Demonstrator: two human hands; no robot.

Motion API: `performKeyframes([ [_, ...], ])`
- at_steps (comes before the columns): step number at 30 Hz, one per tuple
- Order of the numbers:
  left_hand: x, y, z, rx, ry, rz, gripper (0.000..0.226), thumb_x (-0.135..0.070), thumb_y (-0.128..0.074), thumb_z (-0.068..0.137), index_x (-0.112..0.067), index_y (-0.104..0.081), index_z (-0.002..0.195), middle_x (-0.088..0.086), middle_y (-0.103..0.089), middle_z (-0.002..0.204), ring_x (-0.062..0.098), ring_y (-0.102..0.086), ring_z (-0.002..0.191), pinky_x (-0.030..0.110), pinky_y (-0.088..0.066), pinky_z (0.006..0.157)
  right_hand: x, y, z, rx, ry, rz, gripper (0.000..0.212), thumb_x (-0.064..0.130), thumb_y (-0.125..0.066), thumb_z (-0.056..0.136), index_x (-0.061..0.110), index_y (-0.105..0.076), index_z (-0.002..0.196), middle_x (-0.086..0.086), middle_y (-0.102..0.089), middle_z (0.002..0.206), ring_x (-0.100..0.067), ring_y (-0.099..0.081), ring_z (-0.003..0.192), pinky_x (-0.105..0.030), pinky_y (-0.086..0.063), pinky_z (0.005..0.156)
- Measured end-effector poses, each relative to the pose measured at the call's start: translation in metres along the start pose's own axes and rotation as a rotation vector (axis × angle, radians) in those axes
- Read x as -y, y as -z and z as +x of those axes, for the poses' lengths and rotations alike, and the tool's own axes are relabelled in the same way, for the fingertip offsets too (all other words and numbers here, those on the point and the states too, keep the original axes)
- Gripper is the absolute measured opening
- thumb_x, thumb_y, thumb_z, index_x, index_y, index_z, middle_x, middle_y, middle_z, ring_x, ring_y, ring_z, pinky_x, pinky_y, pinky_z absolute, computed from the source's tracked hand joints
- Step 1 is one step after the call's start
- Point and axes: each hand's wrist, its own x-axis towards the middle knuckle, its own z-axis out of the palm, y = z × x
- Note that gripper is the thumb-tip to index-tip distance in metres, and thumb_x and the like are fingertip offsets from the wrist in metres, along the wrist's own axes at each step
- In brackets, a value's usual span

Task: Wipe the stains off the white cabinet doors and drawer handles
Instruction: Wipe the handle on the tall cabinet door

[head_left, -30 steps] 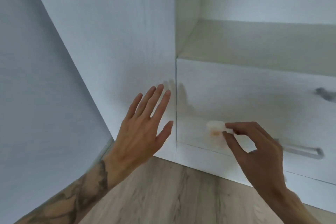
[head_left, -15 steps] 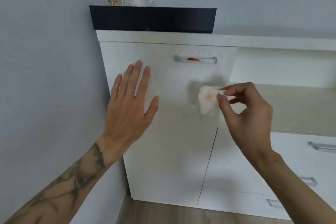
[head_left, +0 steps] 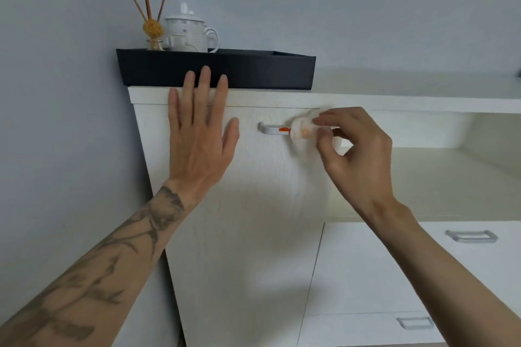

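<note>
A tall white cabinet door fills the middle of the view. Near its top is a silver handle with an orange-red stain on it. My right hand pinches a small white wipe, itself stained orange, and presses it on the handle just right of the stain. My left hand lies flat with fingers spread on the door's upper left, fingertips over the cabinet's top edge. The handle's right end is hidden behind the wipe and my fingers.
A black tray sits on the cabinet top, holding a white lidded mug and a reed diffuser. To the right are an open shelf and two drawers with silver handles. A grey wall stands at left.
My view rose from the low drawer to the cabinet's top. My right hand carried the wipe up onto the door handle. My left hand moved up the door to its top edge.
</note>
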Motion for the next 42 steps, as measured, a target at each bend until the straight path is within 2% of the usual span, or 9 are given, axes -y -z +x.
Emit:
performKeyframes([
  [3, -0.003, -0.01, 0.001, -0.031, 0.013, 0.016, 0.065, -0.042, -0.032, 0.112, -0.011, -0.017, 0.167, 0.019, -0.015, 0.173, 0.041, -0.01, 0.16, 0.057, -0.003, 0.131, -0.011, -0.007, -0.005, 0.031, 0.065, -0.059, 0.013, 0.021, -0.08, 0.095, 0.012, -0.081, 0.105, 0.0, -0.071, 0.115, -0.014, -0.067, 0.11, -0.02, -0.051, 0.096],
  [6, -0.005, -0.015, 0.001, -0.063, 0.021, 0.012, 0.065, -0.039, -0.036, 0.111, -0.01, -0.018, 0.166, 0.02, -0.017, 0.172, 0.042, -0.012, 0.16, 0.058, -0.003, 0.131, -0.024, -0.009, -0.002, 0.029, 0.131, -0.094, 0.014, 0.023, -0.081, 0.095, 0.017, -0.082, 0.107, 0.0, -0.072, 0.12, -0.019, -0.063, 0.115, -0.028, -0.049, 0.099],
  [11, -0.003, -0.02, 0.001, -0.085, 0.013, 0.033, 0.064, -0.039, -0.033, 0.111, -0.009, -0.018, 0.166, 0.021, -0.019, 0.171, 0.043, -0.014, 0.159, 0.059, -0.004, 0.131, -0.031, -0.022, 0.004, -0.003, 0.183, -0.064, 0.011, 0.019, -0.079, 0.094, 0.016, -0.083, 0.104, 0.007, -0.076, 0.106, -0.014, -0.065, 0.109, -0.02, -0.04, 0.103],
  [15, -0.004, -0.023, 0.002, -0.104, 0.011, 0.051, 0.063, -0.042, -0.027, 0.111, -0.011, -0.019, 0.165, 0.021, -0.022, 0.17, 0.043, -0.016, 0.158, 0.057, -0.003, 0.131, -0.034, -0.026, 0.009, 0.039, 0.245, -0.02, 0.01, 0.021, -0.079, 0.094, 0.02, -0.083, 0.103, 0.02, -0.07, 0.107, -0.001, -0.059, 0.112, -0.031, -0.04, 0.104],
  [21, -0.003, -0.026, 0.001, -0.105, 0.008, 0.047, 0.063, -0.043, -0.026, 0.11, -0.011, -0.02, 0.165, 0.021, -0.023, 0.17, 0.043, -0.017, 0.158, 0.058, -0.004, 0.131, -0.044, -0.02, 0.003, -0.032, 0.15, -0.076, 0.01, 0.023, -0.08, 0.093, 0.02, -0.083, 0.102, 0.013, -0.074, 0.101, -0.019, -0.06, 0.104, -0.052, -0.048, 0.092],
  [28, -0.001, -0.027, 0.001, -0.105, 0.011, 0.05, 0.066, -0.044, -0.028, 0.108, -0.012, -0.02, 0.165, 0.02, -0.023, 0.17, 0.041, -0.016, 0.159, 0.057, -0.003, 0.131, -0.042, -0.015, 0.008, 0.05, 0.176, -0.104, 0.006, 0.021, -0.078, 0.096, 0.02, -0.081, 0.101, 0.011, -0.076, 0.103, -0.016, -0.06, 0.106, -0.036, -0.041, 0.096],
  [34, -0.001, -0.027, 0.001, -0.098, 0.012, 0.039, 0.067, -0.042, -0.036, 0.106, -0.012, -0.021, 0.165, 0.02, -0.024, 0.17, 0.041, -0.017, 0.158, 0.056, -0.003, 0.13, -0.014, -0.016, 0.012, -0.074, 0.085, -0.003, 0.013, 0.005, -0.07, 0.101, 0.018, -0.068, 0.099, 0.011, -0.068, 0.098, 0.001, -0.058, 0.092, -0.01, -0.039, 0.081],
  [38, -0.001, -0.027, 0.0, -0.095, 0.009, 0.043, 0.069, -0.041, -0.04, 0.105, -0.012, -0.021, 0.165, 0.02, -0.023, 0.17, 0.041, -0.017, 0.158, 0.056, -0.003, 0.131, -0.012, -0.031, 0.009, 0.035, 0.181, -0.065, 0.016, 0.01, -0.061, 0.097, 0.014, -0.076, 0.099, 0.005, -0.075, 0.109, -0.013, -0.065, 0.104, -0.03, -0.048, 0.093],
  [42, -0.001, -0.026, 0.001, -0.095, 0.012, 0.039, 0.068, -0.042, -0.036, 0.106, -0.012, -0.021, 0.165, 0.019, -0.024, 0.17, 0.04, -0.016, 0.159, 0.057, -0.003, 0.13, -0.02, -0.03, 0.005, 0.007, 0.158, -0.084, 0.013, 0.031, -0.079, 0.095, 0.018, -0.081, 0.099, 0.007, -0.077, 0.108, -0.013, -0.068, 0.108, -0.039, -0.049, 0.097],
])
